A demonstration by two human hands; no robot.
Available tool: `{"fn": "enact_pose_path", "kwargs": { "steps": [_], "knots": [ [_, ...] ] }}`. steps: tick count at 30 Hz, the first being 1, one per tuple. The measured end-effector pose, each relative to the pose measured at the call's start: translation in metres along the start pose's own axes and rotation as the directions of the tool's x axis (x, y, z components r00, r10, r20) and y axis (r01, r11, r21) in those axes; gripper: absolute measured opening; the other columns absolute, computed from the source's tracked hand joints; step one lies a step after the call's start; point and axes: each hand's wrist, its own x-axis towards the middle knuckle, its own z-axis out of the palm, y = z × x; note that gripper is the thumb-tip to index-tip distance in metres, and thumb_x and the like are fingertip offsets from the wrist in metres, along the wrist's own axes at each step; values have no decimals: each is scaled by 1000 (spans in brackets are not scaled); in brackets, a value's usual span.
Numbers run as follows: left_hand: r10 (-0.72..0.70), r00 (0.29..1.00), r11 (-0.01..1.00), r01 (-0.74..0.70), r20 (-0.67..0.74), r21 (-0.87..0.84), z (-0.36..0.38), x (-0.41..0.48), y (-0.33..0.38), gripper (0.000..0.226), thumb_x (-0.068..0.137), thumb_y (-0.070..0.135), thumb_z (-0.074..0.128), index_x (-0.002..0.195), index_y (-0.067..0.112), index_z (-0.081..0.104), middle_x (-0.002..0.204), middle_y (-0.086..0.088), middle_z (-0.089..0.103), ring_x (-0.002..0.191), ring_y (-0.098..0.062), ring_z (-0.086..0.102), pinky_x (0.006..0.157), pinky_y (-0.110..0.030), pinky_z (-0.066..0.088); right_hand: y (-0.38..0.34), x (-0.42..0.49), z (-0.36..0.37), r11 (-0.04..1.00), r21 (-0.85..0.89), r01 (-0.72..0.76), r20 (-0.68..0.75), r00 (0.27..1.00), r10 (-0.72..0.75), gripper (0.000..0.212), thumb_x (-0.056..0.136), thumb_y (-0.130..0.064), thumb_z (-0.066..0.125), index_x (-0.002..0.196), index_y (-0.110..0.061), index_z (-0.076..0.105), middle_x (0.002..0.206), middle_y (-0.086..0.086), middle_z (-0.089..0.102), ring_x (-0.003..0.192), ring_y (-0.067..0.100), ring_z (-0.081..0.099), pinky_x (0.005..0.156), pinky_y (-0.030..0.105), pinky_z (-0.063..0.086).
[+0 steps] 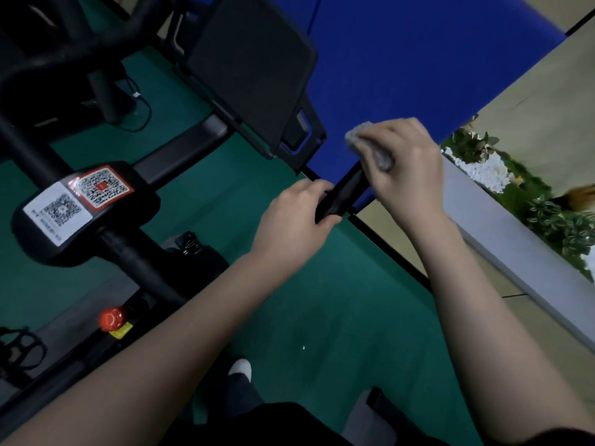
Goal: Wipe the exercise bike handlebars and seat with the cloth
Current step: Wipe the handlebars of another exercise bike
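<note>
Two holds: the left hand (297,214) curls round the rigid handlebar (346,190) while the right hand (410,162) bunches the seemingly soft, light cloth (360,134) against its end.

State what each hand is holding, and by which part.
The left hand grips the black handlebar at its near end. The right hand holds the grey cloth bunched under its fingers, pressed on the bar's far end.
</note>
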Motion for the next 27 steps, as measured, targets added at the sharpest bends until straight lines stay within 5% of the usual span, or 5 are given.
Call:
{"fn": "enact_pose_path", "kwargs": {
  "steps": [3,6,12,21,27],
  "knots": [
    [4,1000,1000,-4,-9,-8,1,-1,-1,40,86,29,68,124,21,58,112,3,61,98,-19,58,87,-38,49,15,24,-1,929,227,-292,89,956,279,15,88,-30,62,89,-20,73,89,-4,71,87,8,63,81,24,50],
    [9,1000,1000,-9,-23,1,4,-1,-1,40,86,30,68,124,22,58,112,5,61,97,-16,57,87,-35,49,36,33,-1,530,615,-583,359,806,470,14,88,-17,66,92,-4,72,94,17,71,91,24,69,88,42,54],
    [5,998,999,-7,-61,-32,7,-1,-4,40,85,27,71,123,23,59,111,9,61,90,-4,50,83,-19,41,38,-15,18,-93,872,-480,420,639,644,16,93,-14,58,103,-3,65,85,4,72,70,13,66,57,25,52],
    [13,997,1000,-14,-72,-20,7,0,-4,41,83,27,72,122,25,60,107,11,61,86,-5,54,80,-17,42,2,-39,54,-457,855,-246,513,532,674,14,97,-15,49,104,-12,60,88,3,62,72,13,57,56,23,48],
    [15,997,999,-17,-72,-27,7,1,-5,41,82,26,73,121,24,61,106,11,61,86,-5,54,77,-14,40,-4,-54,56,-425,855,-296,514,582,630,18,99,-10,43,102,-9,60,88,5,61,62,9,58,46,18,45]
  ]
}}
